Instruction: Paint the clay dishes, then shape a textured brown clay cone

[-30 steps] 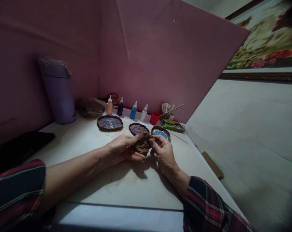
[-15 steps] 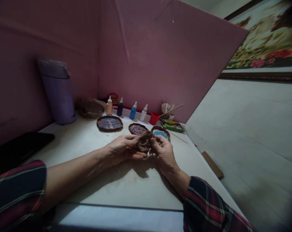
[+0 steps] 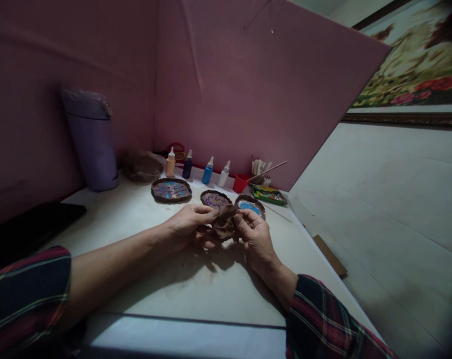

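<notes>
- Brown clay-like piece (image 3: 225,224): held above white table (image 3: 181,286).
- Left hand (image 3: 186,225): thumb and fingers gripping its left edge.
- Right hand (image 3: 257,236): fingertips pinching its right edge.

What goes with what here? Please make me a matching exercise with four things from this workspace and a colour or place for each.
Column one:
1. brown clay-like piece
2. tall lidded container
3. small cup
4. flat packet

Column two:
A. red
B. mostly green
C. held between the left hand and the right hand
D. purple

Right pairs: 1-C, 2-D, 3-A, 4-B.
</notes>
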Demonstrator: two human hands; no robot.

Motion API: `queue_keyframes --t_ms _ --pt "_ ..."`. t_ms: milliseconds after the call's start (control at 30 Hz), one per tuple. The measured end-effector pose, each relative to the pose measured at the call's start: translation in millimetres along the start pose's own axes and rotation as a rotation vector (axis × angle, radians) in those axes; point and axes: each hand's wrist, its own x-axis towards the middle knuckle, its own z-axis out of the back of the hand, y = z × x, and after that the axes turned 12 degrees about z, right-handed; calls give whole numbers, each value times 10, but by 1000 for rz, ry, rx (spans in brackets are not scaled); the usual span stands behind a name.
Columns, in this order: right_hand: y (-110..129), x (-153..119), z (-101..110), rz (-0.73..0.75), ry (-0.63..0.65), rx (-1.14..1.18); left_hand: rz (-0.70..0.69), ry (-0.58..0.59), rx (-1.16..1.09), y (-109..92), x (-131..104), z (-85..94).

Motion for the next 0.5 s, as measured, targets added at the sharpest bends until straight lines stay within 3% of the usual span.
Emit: queue_keyframes --t_ms 300,500 --pt "6 15 -4 43 -38 -34 -117 -25 97 -13 9 0" --pt "30 3 -9 78 15 -121 -147 -172 228 -43 -15 4"
